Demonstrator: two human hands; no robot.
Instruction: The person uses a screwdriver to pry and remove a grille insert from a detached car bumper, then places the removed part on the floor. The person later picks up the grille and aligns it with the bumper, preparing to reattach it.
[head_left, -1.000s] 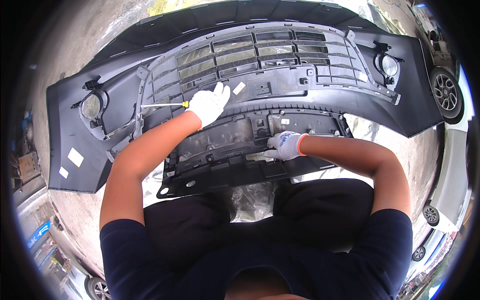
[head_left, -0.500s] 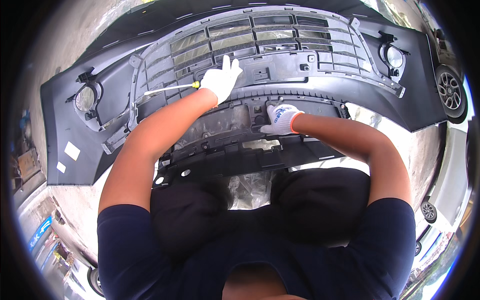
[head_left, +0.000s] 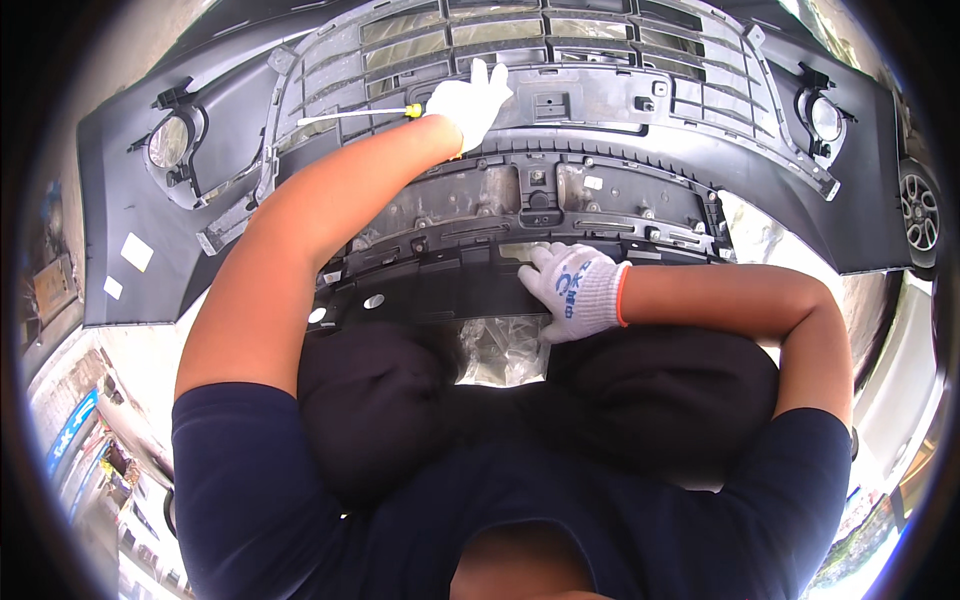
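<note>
A large dark car bumper cover (head_left: 700,160) with a slatted grille section (head_left: 500,30) lies across the view before me. My left hand (head_left: 468,102), in a white glove, rests over the strip below the grille, with two fingers raised. In its grip is a screwdriver (head_left: 360,116), its pale shaft pointing left and a yellow part showing by the hand; the rest of the handle is hidden. My right hand (head_left: 575,292), also gloved, grasps the near edge of a black plastic panel (head_left: 450,283). Its fingertips lie on top, and the thumb is by the edge.
Round lamp openings sit at the left (head_left: 170,140) and right (head_left: 825,118) ends of the bumper. Clear plastic wrap (head_left: 505,350) shows between my knees. Parked cars stand beyond the right end, one wheel (head_left: 918,212) close to the bumper.
My right hand has come nearer, from the panel's recessed middle to its near edge. The left hand still holds the screwdriver. The whole view has shifted, with the bumper higher in it.
</note>
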